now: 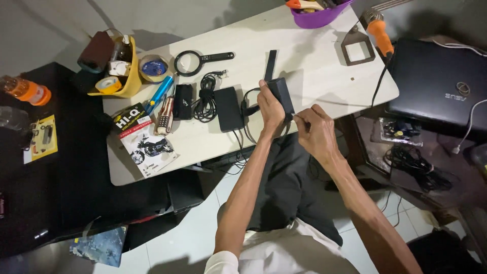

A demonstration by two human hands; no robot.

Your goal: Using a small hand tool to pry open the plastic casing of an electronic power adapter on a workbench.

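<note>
Cluttered white table (314, 66): left hand (270, 109) grips black adapter box (282, 94); right hand (315, 131) pinches at its lower edge.

— What is the left hand (270, 112) holding?
— A black box (282, 94), up over the white table (314, 66).
— And the right hand (315, 131)?
— It pinches something small just beside the box.

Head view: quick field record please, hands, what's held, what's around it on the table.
left hand: grips a black power adapter, raised over the table edge
right hand: fingers pinched beside the adapter's lower end; contact unclear
table: white
left of hands: second black adapter, coiled black cable, magnifying glass
far edge: purple bowl, orange-handled soldering iron
</note>
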